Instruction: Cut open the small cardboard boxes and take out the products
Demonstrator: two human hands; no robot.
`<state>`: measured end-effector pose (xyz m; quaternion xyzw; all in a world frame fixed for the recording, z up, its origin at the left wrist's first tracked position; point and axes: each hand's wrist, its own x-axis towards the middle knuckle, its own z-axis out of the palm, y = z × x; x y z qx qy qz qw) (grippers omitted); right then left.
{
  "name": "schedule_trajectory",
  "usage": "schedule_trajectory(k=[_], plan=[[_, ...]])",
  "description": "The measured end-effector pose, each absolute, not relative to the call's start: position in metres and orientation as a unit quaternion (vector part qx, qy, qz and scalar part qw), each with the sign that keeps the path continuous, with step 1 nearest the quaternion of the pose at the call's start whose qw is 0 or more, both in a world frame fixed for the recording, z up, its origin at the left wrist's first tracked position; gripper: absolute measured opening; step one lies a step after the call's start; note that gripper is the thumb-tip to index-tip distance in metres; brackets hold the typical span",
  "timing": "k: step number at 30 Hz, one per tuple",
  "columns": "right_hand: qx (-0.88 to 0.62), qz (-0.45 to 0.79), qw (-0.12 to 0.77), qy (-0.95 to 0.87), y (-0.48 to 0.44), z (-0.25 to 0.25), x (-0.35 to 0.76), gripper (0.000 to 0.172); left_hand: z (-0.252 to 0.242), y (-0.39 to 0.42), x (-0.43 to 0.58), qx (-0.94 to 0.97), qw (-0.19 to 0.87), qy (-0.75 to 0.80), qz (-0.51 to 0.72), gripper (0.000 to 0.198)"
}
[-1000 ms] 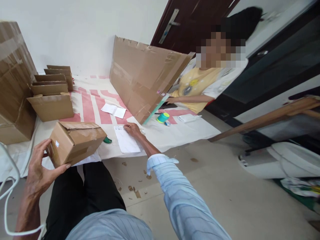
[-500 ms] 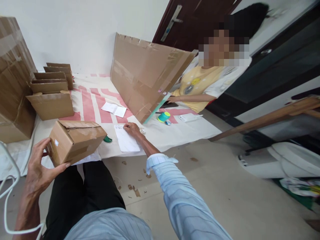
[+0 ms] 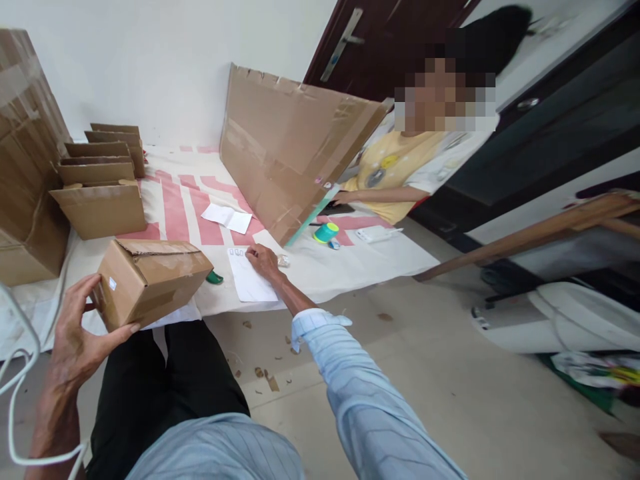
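A small cardboard box (image 3: 155, 280), taped along its top flaps, is tilted in my left hand (image 3: 77, 333) at the table's front edge. My thumb is below it and my fingers are at its left end, by a small white sticker (image 3: 113, 283). My right hand (image 3: 263, 260) is closed in a pinch over the top of a white sticker sheet (image 3: 250, 287), beside a row of small printed labels. What its fingertips pinch is hidden. A dark green object (image 3: 215, 277), perhaps a tape cutter, lies between box and sheet.
Several open cardboard boxes (image 3: 100, 210) line the table's left, by a large carton (image 3: 30, 167). A folded paper (image 3: 227, 218) lies before a standing cardboard panel (image 3: 295, 153). Right of it are a teal-and-yellow spool (image 3: 326, 232) and a seated person (image 3: 395, 163). A white cable (image 3: 23, 393) hangs lower left.
The view has shifted very slightly. My left hand still holds the box, and my right hand stays at the sticker sheet with almost no movement.
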<state>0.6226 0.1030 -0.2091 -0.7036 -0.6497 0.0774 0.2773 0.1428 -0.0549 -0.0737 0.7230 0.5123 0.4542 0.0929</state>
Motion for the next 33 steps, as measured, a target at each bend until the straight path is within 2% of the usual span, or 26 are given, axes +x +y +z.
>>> schedule_trajectory(k=[7, 16, 26, 33], plan=[[-0.698, 0.067, 0.259, -0.665, 0.104, -0.211, 0.625, 0.023, -0.073, -0.054, 0.143, 0.723, 0.099, 0.513, 0.452, 0.085], [-0.681, 0.055, 0.244, -0.689, 0.105, -0.212, 0.622, 0.019, -0.077, -0.051, 0.14, 0.73, 0.084, 0.502, 0.455, 0.093], [-0.702, 0.027, 0.28, -0.655, 0.102, -0.223, 0.615, 0.03, -0.083, -0.054, 0.139, 0.725, 0.074, 0.506, 0.462, 0.094], [-0.695, 0.021, 0.292, -0.656, 0.098, -0.223, 0.616, 0.023, -0.081, -0.055, 0.141, 0.716, 0.099, 0.51, 0.466, 0.087]])
